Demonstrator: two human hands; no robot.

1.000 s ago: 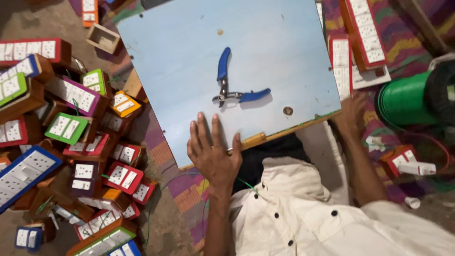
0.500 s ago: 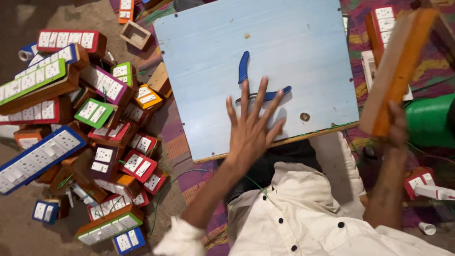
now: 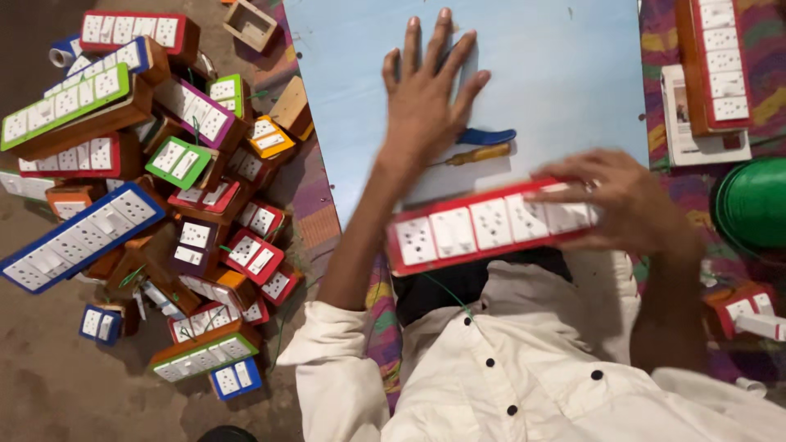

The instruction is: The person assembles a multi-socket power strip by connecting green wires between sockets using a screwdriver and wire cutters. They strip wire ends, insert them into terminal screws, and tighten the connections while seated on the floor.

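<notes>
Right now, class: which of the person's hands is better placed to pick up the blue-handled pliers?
Left. The left hand lies spread over the pliers on the blue board; the right hand grips the red socket strip.

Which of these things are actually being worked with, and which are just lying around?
In use:
- red socket board under right hand
- blue-handled pliers under left hand
- light blue board

Lying about:
- pile of socket boxes
- green spool
- yellow screwdriver

Workshop (floor-heaped switchboards [image 3: 123,180], work board [image 3: 565,74]).
</notes>
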